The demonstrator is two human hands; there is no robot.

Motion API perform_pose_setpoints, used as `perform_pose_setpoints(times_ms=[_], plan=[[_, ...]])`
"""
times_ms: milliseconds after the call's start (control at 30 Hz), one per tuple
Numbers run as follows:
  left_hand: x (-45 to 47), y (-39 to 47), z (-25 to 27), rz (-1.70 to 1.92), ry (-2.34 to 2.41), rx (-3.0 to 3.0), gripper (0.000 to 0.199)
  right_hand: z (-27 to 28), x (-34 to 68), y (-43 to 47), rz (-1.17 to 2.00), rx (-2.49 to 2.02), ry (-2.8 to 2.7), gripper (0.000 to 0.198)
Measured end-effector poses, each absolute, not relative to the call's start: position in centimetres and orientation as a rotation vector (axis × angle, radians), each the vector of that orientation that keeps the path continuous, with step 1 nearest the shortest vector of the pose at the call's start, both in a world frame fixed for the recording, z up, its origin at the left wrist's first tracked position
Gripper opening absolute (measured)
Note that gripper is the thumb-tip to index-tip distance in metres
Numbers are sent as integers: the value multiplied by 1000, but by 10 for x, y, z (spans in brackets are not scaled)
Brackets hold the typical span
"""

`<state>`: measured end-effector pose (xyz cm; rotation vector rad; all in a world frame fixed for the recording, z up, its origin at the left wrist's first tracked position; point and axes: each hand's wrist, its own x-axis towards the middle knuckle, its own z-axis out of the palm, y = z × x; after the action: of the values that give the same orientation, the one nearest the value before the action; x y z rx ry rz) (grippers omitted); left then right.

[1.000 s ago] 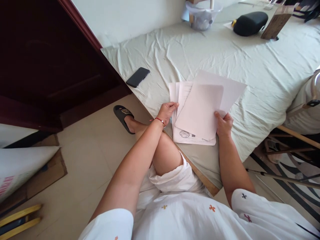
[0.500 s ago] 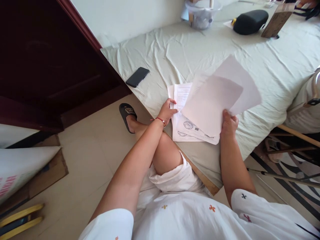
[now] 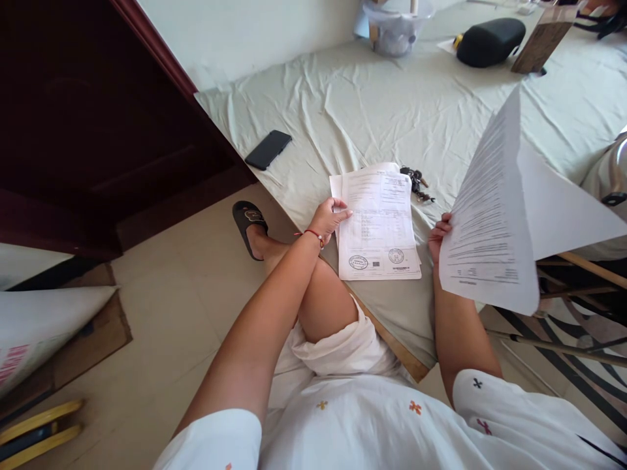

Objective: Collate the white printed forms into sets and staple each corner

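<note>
A stack of printed papers [image 3: 377,225] with round and oval stamps lies on the cloth-covered surface. My left hand [image 3: 330,219], a red string bracelet at its wrist, rests on the left edge of that stack with thumb and forefinger apart. Off to the right, my right hand [image 3: 439,238] grips several loose sheets [image 3: 490,215] by their left edge. These sheets are lifted and fanned, one showing dense print and another a blank side. Part of my right hand is hidden behind them. A bunch of keys [image 3: 416,183] lies just beyond the stack's right edge.
A black phone [image 3: 268,149] lies near the left edge of the pale green cloth [image 3: 323,104]. Toward the back are a clear plastic tub [image 3: 394,29], a black case [image 3: 491,42] and a brown upright board [image 3: 543,40]. Wooden chair parts [image 3: 588,267] stand at the right.
My right hand has turned the lifted sheets over to the right, away from the stack. The stamped top page and the keys now show. My left hand has stayed in place.
</note>
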<state>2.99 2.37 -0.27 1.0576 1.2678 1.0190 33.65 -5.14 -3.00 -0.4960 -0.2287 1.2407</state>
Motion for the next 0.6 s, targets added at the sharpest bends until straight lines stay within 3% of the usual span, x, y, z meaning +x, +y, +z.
perform_pose_setpoints(times_ms=[300, 600], plan=[[31, 20, 5, 1072, 1157, 894, 48, -31, 339, -59, 1212, -526, -394, 18], [30, 19, 3, 956, 1114, 918, 30, -28, 341, -56, 1182, -693, -483, 21]])
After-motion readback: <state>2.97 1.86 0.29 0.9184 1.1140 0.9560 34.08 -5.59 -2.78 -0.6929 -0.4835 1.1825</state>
